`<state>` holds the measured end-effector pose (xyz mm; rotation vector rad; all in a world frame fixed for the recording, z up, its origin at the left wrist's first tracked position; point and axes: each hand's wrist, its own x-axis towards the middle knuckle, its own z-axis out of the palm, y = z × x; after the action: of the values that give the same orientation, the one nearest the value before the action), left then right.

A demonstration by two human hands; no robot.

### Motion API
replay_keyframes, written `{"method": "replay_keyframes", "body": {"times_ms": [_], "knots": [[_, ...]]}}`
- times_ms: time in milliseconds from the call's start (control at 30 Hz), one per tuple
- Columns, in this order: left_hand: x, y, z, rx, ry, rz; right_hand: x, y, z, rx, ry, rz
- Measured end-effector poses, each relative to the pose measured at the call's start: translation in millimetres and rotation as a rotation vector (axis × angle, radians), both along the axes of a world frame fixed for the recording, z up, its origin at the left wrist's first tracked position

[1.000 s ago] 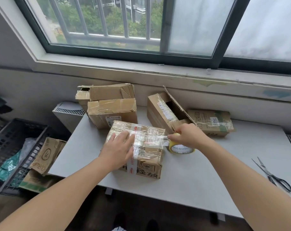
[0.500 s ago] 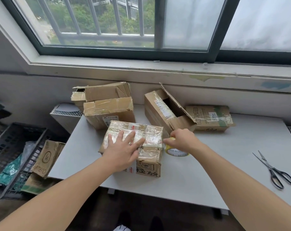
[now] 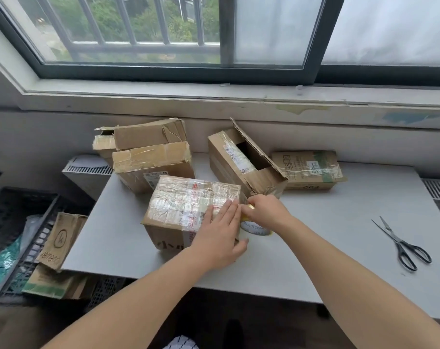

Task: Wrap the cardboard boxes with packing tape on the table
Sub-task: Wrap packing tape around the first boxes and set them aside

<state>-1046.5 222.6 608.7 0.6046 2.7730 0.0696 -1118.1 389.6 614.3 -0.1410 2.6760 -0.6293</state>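
The left hand [image 3: 220, 238] is pressing flat (fingers straight) on the taped box [image 3: 188, 205]. Just beside it, the right hand [image 3: 266, 212] is grasping the tape roll [image 3: 255, 227].

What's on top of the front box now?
Seen: clear tape layers over red-printed labels; the left hand lies flat on the right end of the front box, hiding that part.

Your taped box [image 3: 188, 210] sits front-centre on the table, roll [image 3: 255, 228] just beside its right side.
Behind: 2 worn boxes [image 3: 153, 167] left, open box [image 3: 244, 165] mid, flat box [image 3: 307, 170] right.
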Motion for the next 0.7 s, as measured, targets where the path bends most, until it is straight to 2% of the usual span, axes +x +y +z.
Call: {"method": "replay_keyframes", "body": {"times_ms": [100,200,267,400,533,600,700], "knots": [[10,0,-3,-0.051,0.014,0.099,10,-5,-4,-0.039,0.025,-0.047],[13,3,-1,-0.013,0.033,0.270,19,-6,-8,-0.117,0.028,-0.074],[14,4,6,0.020,0.015,0.299,20,3,-3,-0.208,-0.013,-0.085],[22,-14,23,0.320,0.068,0.329,16,15,39,-0.451,-0.059,-0.066],[21,-42,53,0.607,0.170,0.431,11,-4,90,-0.536,-0.004,0.070],[14,-57,67,0.739,0.142,0.516,10,-18,108,-0.564,0.007,0.102],[6,-78,78,0.773,0.089,0.543,8,-39,122,-0.626,-0.026,0.127]]}}
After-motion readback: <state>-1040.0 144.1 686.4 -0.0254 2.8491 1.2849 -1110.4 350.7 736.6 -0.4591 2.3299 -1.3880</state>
